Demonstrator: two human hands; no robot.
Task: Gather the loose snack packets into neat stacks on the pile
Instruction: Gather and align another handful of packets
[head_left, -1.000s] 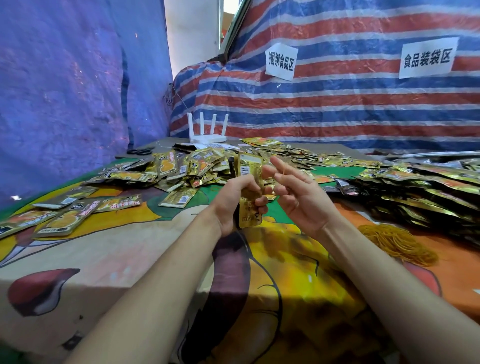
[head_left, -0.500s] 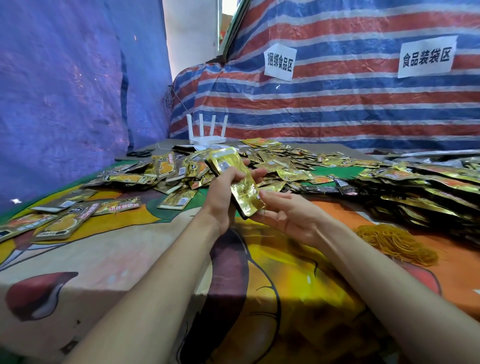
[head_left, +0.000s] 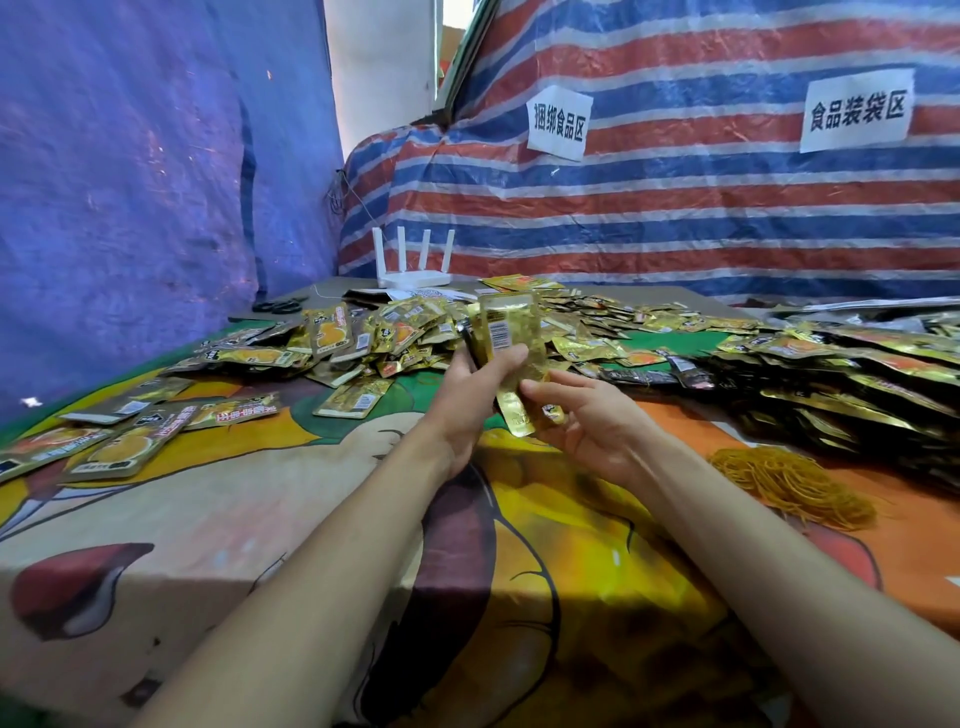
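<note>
The bundle of snack packets (head_left: 506, 338) is at frame centre, held above the table. Its long axis is nearly upright, the foot leaning slightly right, and a barcode label faces the camera. The left hand (head_left: 467, 400) grips its middle with curled fingers. The right hand (head_left: 597, 431), palm up, pinches the lower end between thumb and fingers (so both hands meet on the one bundle). The packets are flat, oblong and made of crinkled gold foil.

Behind it, loose packets (head_left: 405, 332) lie scattered over the cartoon-printed tablecloth (head_left: 234, 499) toward centre left. Darker overlapped packet rows (head_left: 857, 384) fill the right. A heap of thin yellow rubber bands (head_left: 789, 483) lies at lower right. Farther back are a white router (head_left: 413, 265) and scissors (head_left: 280, 305), in front of a striped tarpaulin (head_left: 675, 208) bearing paper signs (head_left: 558, 122).
</note>
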